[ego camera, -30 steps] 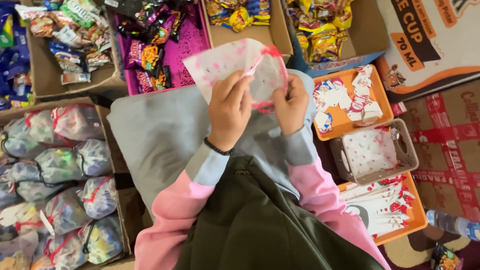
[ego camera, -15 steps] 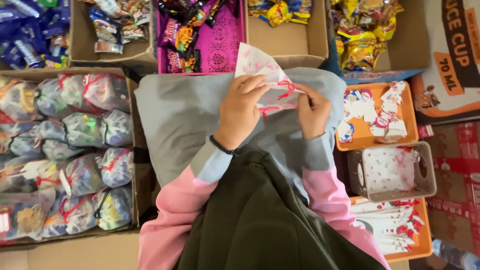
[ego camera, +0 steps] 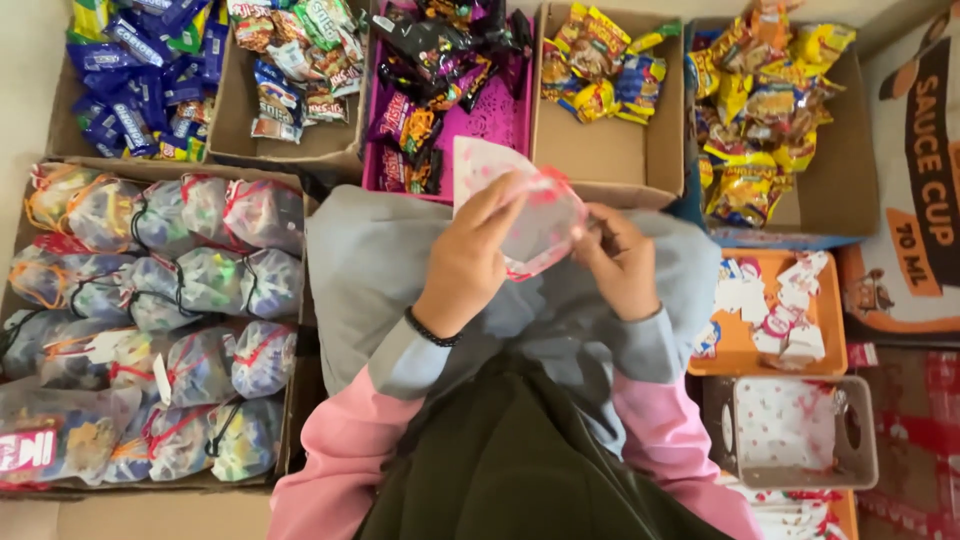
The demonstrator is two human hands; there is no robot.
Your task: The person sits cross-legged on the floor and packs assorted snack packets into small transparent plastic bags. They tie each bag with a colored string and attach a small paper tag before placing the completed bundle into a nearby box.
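Pink-patterned clear bag [ego camera: 535, 220] — one, gripped by left hand [ego camera: 470, 255] and right hand [ego camera: 620, 262]; five snack boxes [ego camera: 610, 150] behind.

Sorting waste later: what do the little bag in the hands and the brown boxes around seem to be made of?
The bag looks like thin clear plastic film, glossy, with red print: the left hand's fingers show through it. The boxes look like plain matte brown cardboard, with raw cut edges and folded flaps.

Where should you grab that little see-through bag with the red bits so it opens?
Probably at the top rim of the small clear bag, one side in each hand. The left hand pinches its left edge from the side, the right hand its right; the thin film hangs limp between them.
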